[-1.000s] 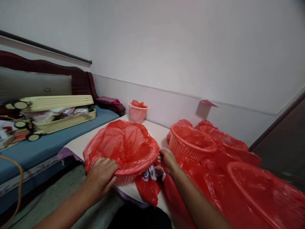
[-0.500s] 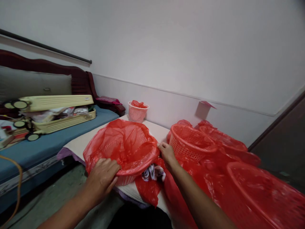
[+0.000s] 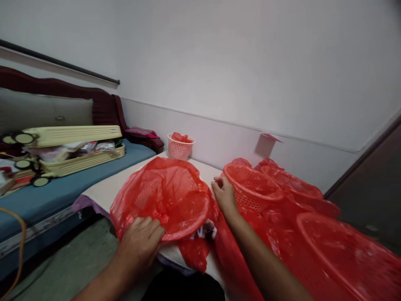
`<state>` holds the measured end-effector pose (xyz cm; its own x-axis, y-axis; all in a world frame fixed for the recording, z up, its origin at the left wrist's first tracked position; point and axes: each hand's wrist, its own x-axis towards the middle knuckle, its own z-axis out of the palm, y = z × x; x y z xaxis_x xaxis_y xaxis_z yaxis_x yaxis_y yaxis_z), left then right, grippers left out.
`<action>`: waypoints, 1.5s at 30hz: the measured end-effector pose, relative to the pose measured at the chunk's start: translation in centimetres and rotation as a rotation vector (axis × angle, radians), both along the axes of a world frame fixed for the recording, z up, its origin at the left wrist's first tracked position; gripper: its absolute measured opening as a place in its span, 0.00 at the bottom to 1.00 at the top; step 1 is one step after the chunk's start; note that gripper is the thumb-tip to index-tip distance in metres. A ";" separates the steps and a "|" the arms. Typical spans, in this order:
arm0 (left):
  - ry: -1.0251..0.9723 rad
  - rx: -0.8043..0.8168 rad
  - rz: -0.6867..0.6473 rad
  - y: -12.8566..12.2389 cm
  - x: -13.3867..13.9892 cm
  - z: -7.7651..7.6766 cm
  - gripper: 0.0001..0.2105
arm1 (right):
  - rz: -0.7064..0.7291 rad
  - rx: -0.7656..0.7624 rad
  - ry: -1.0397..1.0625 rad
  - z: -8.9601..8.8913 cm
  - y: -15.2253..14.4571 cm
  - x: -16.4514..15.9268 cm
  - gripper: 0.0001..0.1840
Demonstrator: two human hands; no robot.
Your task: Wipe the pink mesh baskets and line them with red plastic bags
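A plastic basket lined with a thin red plastic bag (image 3: 169, 184) sits at the near edge of the cloth-covered table. My left hand (image 3: 140, 240) is closed over its near-left rim, fingers on the bag and thumb side hidden. My right hand (image 3: 224, 195) hovers just right of the basket, apart from its rim, with fingers curled in and nothing visible in them. Beside the basket, patterned cloth (image 3: 205, 230) pokes out above a loose red bag piece (image 3: 196, 253).
Several red-bagged baskets crowd the right side, one basket (image 3: 250, 184) close to my right hand. A pink-white basket (image 3: 180, 148) holding red plastic stands by the wall. At left, a partly open yellow suitcase (image 3: 81, 163) lies on a blue bed (image 3: 131, 156).
My right hand has let go of the bagged rim and moved up and right. The basket now tips toward me, its near rim lower, with my left hand still on it.
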<state>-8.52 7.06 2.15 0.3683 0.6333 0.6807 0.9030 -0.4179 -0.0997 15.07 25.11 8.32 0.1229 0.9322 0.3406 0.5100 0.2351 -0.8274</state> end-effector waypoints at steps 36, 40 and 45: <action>-0.122 -0.341 0.001 11.0 1.8 11.4 0.05 | 0.109 -0.066 -0.723 1.0 -6.4 -4.1 0.11; -0.255 -0.500 -0.173 11.4 0.9 10.6 0.07 | 0.121 -0.051 -0.704 0.6 -6.4 -3.8 0.12; -0.386 -0.588 -0.380 11.8 0.5 10.5 0.15 | 0.132 -0.027 -0.682 0.2 -6.1 -3.7 0.12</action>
<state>-7.98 18.88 12.69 0.4378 0.8064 0.3977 0.6137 -0.5912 0.5232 11.37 19.02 8.56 -0.2252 0.9337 0.2784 0.8866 0.3149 -0.3389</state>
